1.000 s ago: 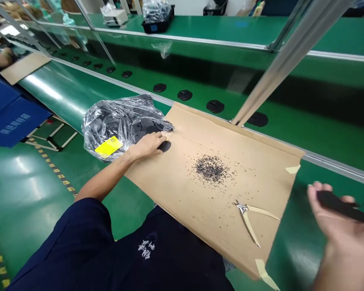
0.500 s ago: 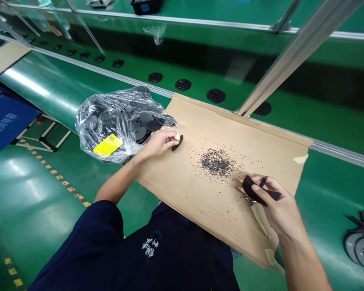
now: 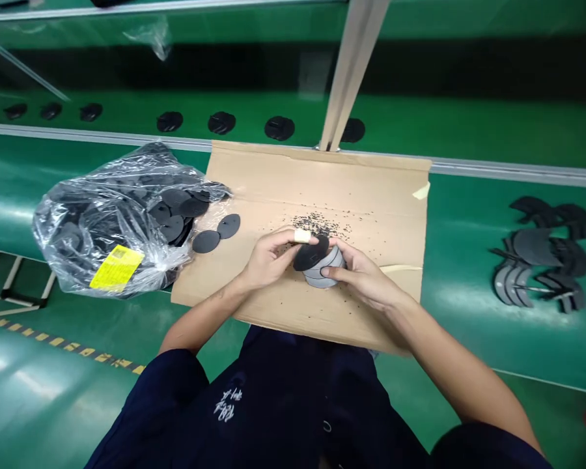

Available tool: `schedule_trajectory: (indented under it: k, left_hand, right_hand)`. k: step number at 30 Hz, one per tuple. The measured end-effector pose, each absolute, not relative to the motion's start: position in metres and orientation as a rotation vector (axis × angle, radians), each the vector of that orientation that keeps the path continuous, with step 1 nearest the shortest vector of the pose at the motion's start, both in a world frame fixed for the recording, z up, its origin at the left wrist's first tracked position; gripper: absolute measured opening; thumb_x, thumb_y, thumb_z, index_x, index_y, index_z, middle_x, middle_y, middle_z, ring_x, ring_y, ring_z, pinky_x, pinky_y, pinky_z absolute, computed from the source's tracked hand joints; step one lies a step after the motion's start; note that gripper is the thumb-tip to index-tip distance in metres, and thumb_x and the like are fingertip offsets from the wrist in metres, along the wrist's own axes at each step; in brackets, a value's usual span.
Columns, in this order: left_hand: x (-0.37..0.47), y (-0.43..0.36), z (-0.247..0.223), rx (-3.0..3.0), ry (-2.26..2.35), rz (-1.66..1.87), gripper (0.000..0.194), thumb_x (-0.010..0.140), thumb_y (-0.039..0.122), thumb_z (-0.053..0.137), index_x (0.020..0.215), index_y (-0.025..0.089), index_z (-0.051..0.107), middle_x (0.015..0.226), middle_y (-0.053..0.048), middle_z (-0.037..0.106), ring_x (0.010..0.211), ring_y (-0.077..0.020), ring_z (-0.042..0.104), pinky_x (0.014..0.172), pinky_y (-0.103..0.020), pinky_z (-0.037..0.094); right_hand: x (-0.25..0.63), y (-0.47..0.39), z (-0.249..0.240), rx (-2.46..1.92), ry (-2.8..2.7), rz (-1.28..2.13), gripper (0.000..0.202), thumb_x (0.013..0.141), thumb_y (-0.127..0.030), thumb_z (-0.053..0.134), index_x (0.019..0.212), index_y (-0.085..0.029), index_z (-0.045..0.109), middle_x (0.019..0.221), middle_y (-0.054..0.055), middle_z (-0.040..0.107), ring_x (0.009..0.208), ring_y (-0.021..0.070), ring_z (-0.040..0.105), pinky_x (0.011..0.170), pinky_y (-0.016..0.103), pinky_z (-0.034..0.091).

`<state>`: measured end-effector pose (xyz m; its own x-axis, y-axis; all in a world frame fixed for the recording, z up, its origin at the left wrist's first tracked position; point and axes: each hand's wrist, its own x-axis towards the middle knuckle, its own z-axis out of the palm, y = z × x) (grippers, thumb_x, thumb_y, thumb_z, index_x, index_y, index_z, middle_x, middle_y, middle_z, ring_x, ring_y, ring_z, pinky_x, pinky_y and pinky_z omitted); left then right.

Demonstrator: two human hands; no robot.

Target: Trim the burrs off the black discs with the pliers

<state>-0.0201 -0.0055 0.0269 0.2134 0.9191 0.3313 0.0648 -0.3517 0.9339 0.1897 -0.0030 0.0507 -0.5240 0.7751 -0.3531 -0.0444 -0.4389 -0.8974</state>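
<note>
"Checking the head view: what is the state of each hand?"

"Left hand (image 3: 273, 260): fingers closed, pinching a black disc (image 3: 311, 255); a pale wrap (image 3: 301, 236) covers one fingertip. Right hand (image 3: 366, 277): fingers and thumb clamped round a grey rounded part (image 3: 325, 270)."

"Specify the position of the held items."

"Both are in front of the torso, above the cardboard sheet (image 3: 254, 169). The disc is tilted and overlaps the upper left of the grey part. Whether the two are fastened cannot be told."

"List the items on the sheet."

"Small black bits (image 3: 317, 221) are scattered just beyond the hands. A cream handle (image 3: 401, 268) lies beside the right hand. Two loose discs (image 3: 206, 241) lie near the clear plastic bag (image 3: 92, 202), which is filled with dark discs and bears a yellow label (image 3: 117, 268)."

"And the surroundings?"

"Right side: dark curved pieces (image 3: 532, 246) grouped on the green table (image 3: 469, 326). Far side, beyond the metal rail (image 3: 517, 170): a row of black round parts (image 3: 222, 122)."
</note>
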Motion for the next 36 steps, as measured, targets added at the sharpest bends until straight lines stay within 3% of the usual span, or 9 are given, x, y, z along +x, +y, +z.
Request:
schedule_trajectory:
  k: [2, 7, 10, 17, 20, 22, 25, 30, 36]
  left_hand:
    - [-0.017, -0.007, 0.031, 1.802, 0.939, 1.21, 0.023, 0.101, 0.033, 0.058, 0.105, 0.022, 0.077, 0.098, -0.007, 0.077, 0.092, -0.0159, 0.07, 0.083, -0.03, 0.056]
    - [-0.016, -0.002, 0.033, 2.0, 0.891, 1.2, 0.023, 0.101, 0.022, 0.056, 0.106, 0.024, 0.078, 0.105, -0.007, 0.076, 0.097, -0.0155, 0.07, 0.085, -0.032, 0.056]
    - [-0.014, -0.001, 0.032, 1.958, 0.844, 1.172, 0.022, 0.1, 0.02, 0.058, 0.106, 0.023, 0.079, 0.101, -0.007, 0.076, 0.094, -0.0142, 0.07, 0.083, -0.028, 0.056]
    - [-0.012, -0.006, 0.035, 1.903, 0.854, 1.117, 0.029, 0.105, 0.029, 0.049, 0.116, 0.024, 0.076, 0.115, -0.01, 0.072, 0.108, -0.0171, 0.069, 0.091, -0.033, 0.057]
    - [-0.008, -0.01, 0.039, 1.845, 0.936, 1.097, 0.037, 0.104, 0.042, 0.051, 0.13, 0.021, 0.068, 0.113, -0.01, 0.07, 0.096, -0.0151, 0.068, 0.084, -0.029, 0.057]
    - [-0.004, -0.013, 0.041, 1.888, 0.984, 1.11, 0.041, 0.098, 0.047, 0.061, 0.129, 0.02, 0.067, 0.105, -0.008, 0.07, 0.086, -0.0135, 0.066, 0.077, -0.027, 0.056]
    - [0.002, -0.018, 0.046, 2.05, 0.982, 1.199, 0.032, 0.092, 0.037, 0.073, 0.119, 0.02, 0.071, 0.097, -0.005, 0.069, 0.086, -0.0136, 0.064, 0.074, -0.026, 0.055]
    - [0.006, -0.023, 0.054, 2.158, 0.894, 1.303, 0.027, 0.095, 0.024, 0.07, 0.121, 0.018, 0.069, 0.103, -0.006, 0.069, 0.092, -0.0131, 0.066, 0.079, -0.027, 0.057]
    - [0.003, -0.021, 0.061, 2.137, 0.882, 1.224, 0.036, 0.091, 0.035, 0.074, 0.125, 0.023, 0.068, 0.103, -0.005, 0.069, 0.093, -0.0149, 0.067, 0.078, -0.03, 0.058]
  right_hand:
    - [0.194, -0.005, 0.052, -1.063, -1.28, 1.976, 0.036, 0.075, -0.033, 0.079, 0.105, -0.021, 0.061, 0.099, 0.001, 0.068, 0.09, 0.0162, 0.064, 0.079, 0.03, 0.056]
    - [0.203, -0.007, 0.052, -1.042, -1.334, 2.009, 0.037, 0.079, -0.037, 0.079, 0.108, -0.021, 0.063, 0.096, 0.001, 0.068, 0.082, 0.0151, 0.062, 0.064, 0.026, 0.054]
    - [0.205, -0.007, 0.054, -1.034, -1.348, 1.996, 0.037, 0.082, -0.04, 0.077, 0.111, -0.02, 0.065, 0.101, 0.003, 0.07, 0.086, 0.0155, 0.065, 0.072, 0.028, 0.057]
    - [0.207, -0.009, 0.052, -1.009, -1.45, 1.851, 0.041, 0.085, -0.046, 0.075, 0.116, -0.02, 0.066, 0.11, 0.006, 0.072, 0.097, 0.0197, 0.068, 0.09, 0.037, 0.057]
    - [0.206, -0.013, 0.053, -1.072, -1.569, 1.594, 0.033, 0.087, -0.04, 0.072, 0.114, -0.023, 0.064, 0.113, 0.006, 0.071, 0.107, 0.0224, 0.067, 0.096, 0.04, 0.056]
    - [0.205, -0.017, 0.055, -1.114, -1.627, 1.441, 0.027, 0.089, -0.037, 0.071, 0.111, -0.025, 0.062, 0.109, 0.005, 0.07, 0.105, 0.0223, 0.068, 0.094, 0.039, 0.056]
    - [0.205, -0.022, 0.057, -1.12, -1.632, 1.334, 0.021, 0.089, -0.036, 0.07, 0.104, -0.026, 0.059, 0.1, 0.003, 0.069, 0.096, 0.0204, 0.069, 0.089, 0.037, 0.057]
    - [0.206, -0.026, 0.058, -1.07, -1.668, 1.146, 0.006, 0.091, -0.031, 0.067, 0.091, -0.026, 0.064, 0.104, 0.004, 0.072, 0.099, 0.0211, 0.07, 0.089, 0.039, 0.058]
    - [0.209, -0.032, 0.057, -1.053, -1.729, 0.965, 0.004, 0.09, -0.031, 0.07, 0.09, -0.027, 0.072, 0.095, 0.004, 0.076, 0.087, 0.0216, 0.072, 0.08, 0.041, 0.061]
